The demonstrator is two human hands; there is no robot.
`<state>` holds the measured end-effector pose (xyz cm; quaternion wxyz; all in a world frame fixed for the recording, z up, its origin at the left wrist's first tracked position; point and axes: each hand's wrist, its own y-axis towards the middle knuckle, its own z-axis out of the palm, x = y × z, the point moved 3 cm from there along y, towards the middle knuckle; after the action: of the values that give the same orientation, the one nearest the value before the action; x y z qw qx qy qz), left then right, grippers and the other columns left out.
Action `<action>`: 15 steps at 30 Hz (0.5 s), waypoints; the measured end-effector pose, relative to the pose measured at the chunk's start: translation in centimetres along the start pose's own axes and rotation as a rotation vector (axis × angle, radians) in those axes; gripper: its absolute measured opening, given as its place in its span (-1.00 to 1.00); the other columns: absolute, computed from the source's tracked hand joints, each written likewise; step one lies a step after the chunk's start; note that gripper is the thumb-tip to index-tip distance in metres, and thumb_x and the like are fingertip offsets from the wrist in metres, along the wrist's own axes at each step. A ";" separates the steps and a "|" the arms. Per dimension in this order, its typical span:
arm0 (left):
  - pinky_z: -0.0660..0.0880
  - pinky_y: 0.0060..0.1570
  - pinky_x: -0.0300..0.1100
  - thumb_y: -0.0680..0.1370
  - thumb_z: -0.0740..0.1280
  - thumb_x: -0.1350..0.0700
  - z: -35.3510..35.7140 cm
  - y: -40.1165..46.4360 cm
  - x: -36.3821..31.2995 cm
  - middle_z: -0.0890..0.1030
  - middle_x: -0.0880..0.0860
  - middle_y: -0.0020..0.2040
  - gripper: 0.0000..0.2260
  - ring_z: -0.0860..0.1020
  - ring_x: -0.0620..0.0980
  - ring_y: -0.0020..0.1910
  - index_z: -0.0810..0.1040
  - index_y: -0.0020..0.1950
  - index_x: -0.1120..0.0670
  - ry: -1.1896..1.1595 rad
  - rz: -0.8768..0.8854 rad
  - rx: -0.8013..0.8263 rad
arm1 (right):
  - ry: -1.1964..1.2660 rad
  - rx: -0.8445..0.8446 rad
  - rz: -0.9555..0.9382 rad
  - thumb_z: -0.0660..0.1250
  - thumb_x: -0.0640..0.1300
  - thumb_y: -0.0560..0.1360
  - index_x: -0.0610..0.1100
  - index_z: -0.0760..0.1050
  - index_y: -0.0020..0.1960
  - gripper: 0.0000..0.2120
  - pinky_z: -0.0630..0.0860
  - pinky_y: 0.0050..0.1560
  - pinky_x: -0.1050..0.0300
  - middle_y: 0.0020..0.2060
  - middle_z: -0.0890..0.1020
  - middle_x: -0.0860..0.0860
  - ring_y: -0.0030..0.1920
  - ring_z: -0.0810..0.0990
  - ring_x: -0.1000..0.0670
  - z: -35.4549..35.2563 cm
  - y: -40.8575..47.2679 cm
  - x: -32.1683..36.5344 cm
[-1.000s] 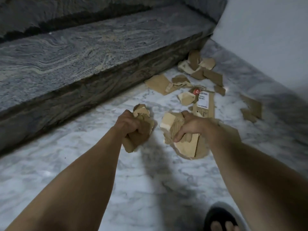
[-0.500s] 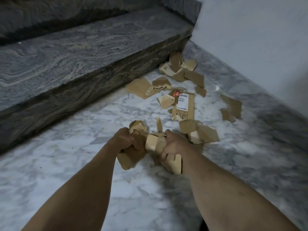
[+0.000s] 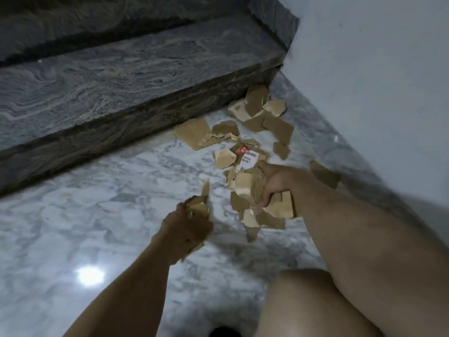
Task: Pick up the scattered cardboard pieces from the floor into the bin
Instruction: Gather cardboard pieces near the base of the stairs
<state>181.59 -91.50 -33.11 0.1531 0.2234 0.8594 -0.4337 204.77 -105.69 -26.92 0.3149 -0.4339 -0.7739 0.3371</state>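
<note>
The left hand (image 3: 187, 229) covers most of its cardboard wad (image 3: 198, 207), only the top and a lower corner showing; the right hand (image 3: 274, 181) hides the middle of its bundle (image 3: 245, 186); the label (image 3: 250, 158) print is too small to read and its near end goes under that bundle; the right forearm (image 3: 364, 239) cuts off a scrap (image 3: 323, 171) by the wall; a knee (image 3: 303, 302) and both forearms run off the bottom edge; a dark shape (image 3: 224, 332) at the bottom edge cannot be told.

torn brown cardboard pieces (image 3: 252, 122), scattered on floor
</note>
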 end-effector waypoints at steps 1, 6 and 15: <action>0.37 -0.32 -0.36 0.39 0.51 0.12 0.5 -0.1 0.5 0.57 0.17 0.17 -0.40 0.53 0.06 -0.08 0.36 0.37 0.15 -0.008 -0.029 -0.005 | -0.019 0.015 0.045 0.71 -0.13 0.12 0.14 -0.06 0.61 0.31 0.40 0.39 -0.07 0.57 0.24 -0.07 0.48 0.32 -0.19 0.3 0.3 -0.6; 0.48 -0.08 -0.17 0.44 0.44 0.10 0.7 3.0 2.6 0.57 0.15 0.15 -0.62 0.51 0.08 -0.01 0.44 0.20 0.16 0.055 -0.027 -0.028 | -0.057 0.045 0.024 0.69 -0.17 0.17 0.17 -0.20 0.61 0.35 0.39 0.40 -0.09 0.59 0.19 -0.07 0.50 0.30 -0.18 2.9 2.3 -2.2; 0.47 -0.08 -0.21 0.49 0.41 0.12 1.5 4.8 0.2 0.57 0.01 -0.02 -0.81 0.54 0.01 -0.07 0.48 0.04 0.06 0.156 0.119 -0.045 | -0.158 -0.213 -0.117 0.68 -0.02 0.12 0.02 0.18 0.46 0.05 0.27 0.33 -0.15 0.38 0.44 -0.11 0.39 0.37 -0.17 9.5 5.6 -3.9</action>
<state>183.95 -90.19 -37.31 0.1164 0.3038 0.8634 -0.3856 201.58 -109.33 -37.56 0.2241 -0.3913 -0.8517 0.2672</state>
